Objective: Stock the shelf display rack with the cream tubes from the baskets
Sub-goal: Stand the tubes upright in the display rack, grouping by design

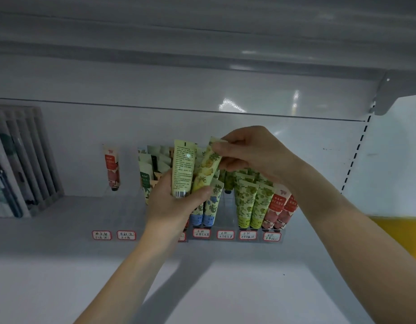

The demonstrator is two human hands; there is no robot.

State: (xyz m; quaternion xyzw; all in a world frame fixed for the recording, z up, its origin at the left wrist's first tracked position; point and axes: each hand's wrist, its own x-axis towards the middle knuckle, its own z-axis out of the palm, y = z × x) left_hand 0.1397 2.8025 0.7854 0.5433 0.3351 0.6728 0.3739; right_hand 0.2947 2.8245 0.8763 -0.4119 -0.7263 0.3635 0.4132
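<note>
On the white shelf (62, 265): a clear display rack (235, 241) is set against the back wall, and its front edge is fitted with red-framed handwritten labels (201, 233)
Left hand (169, 204): raised in front of the middle of the rack; the fingers are curled round a small bunch of cream tubes, with the thumb laid across their lower ends
Pale tube (182, 169): held at the front of that bunch, with its printed back and barcode turned to the camera
Yellow-flowered tube (208, 167): leaned to the right just beside the pale tube, its lower end tucked behind the left thumb; it is held above the rack, not in a slot
Right hand (251, 153): the thumb and forefinger are pinched on the crimped top end of the yellow-flowered tube; the other fingers are curled under
Rack rows: blue-flowered tubes (210, 206) are stood caps down below the left hand, green-leaf tubes (249, 202) to their right, red tubes (279, 211) at the right end
Lone red tube (113, 169): stood apart at the rack's left
Far left: packs of pens (20, 160) are stood upright
</note>
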